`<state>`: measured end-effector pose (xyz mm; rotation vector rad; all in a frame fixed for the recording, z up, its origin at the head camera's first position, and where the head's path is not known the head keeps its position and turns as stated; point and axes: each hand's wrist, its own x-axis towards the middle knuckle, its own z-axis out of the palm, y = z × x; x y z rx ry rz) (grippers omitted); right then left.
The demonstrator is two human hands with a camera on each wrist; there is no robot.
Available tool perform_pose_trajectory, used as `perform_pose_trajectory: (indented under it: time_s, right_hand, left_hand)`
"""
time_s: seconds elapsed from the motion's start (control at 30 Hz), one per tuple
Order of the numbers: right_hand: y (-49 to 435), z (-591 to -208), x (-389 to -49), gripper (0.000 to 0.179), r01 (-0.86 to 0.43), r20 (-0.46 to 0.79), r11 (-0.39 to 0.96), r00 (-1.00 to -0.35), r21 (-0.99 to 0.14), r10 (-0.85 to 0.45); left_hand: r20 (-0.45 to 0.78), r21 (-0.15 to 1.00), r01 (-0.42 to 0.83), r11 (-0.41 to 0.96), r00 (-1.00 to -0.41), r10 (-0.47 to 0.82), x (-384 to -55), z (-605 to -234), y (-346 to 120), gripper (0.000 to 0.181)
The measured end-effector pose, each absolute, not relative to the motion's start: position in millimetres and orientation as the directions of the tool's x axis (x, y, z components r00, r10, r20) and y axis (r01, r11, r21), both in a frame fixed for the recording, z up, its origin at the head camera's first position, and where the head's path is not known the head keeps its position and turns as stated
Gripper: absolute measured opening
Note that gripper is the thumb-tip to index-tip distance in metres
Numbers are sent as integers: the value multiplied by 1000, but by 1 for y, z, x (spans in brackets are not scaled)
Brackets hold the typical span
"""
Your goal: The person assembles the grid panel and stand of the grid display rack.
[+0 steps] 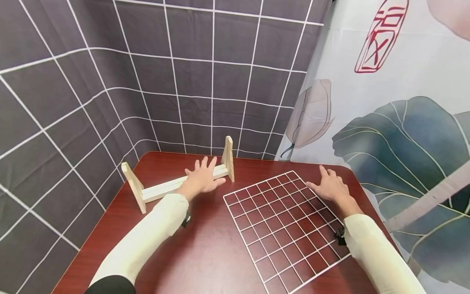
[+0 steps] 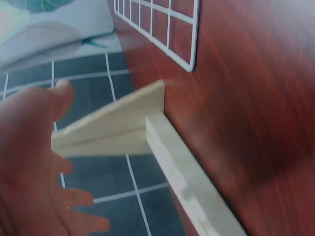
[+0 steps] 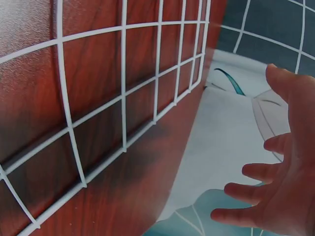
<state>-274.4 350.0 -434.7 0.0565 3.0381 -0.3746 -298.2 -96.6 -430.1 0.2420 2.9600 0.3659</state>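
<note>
A pale wooden stand [image 1: 165,188] with two upright slanted end pieces joined by a low bar stands at the back left of the table. Over its right part my left hand [image 1: 201,178] is held with fingers spread and nothing in them. The left wrist view shows that hand apart from the wooden end piece [image 2: 118,125]. A white wire grid panel [image 1: 282,232] lies flat on the table at the right. Near its far right edge hovers my right hand [image 1: 332,187], fingers loosely extended, holding nothing. In the right wrist view, the spread fingers [image 3: 241,194] are beside the grid's edge.
The dark red wooden table [image 1: 191,241] reaches back to a grey cloth with white lines [image 1: 194,77]. A white cloth with painted leaves [image 1: 404,147] hangs along the right edge. Table surface shows between the stand and the grid.
</note>
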Motion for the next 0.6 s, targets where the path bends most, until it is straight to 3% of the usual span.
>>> perform_pose_trajectory:
  time_s: [0.2,0.6]
  right_hand:
    - [349,-443,-274,101,47,-105,968,-994,-246,22]
    - [344,-462,-271,93,64,-160,971,-987,-230,27]
  left_hand:
    - [-142,309,92,947,-980,141,-283,-445,-83,93]
    - [-184,301,113,947,-967,174,-242,-474,-56,91]
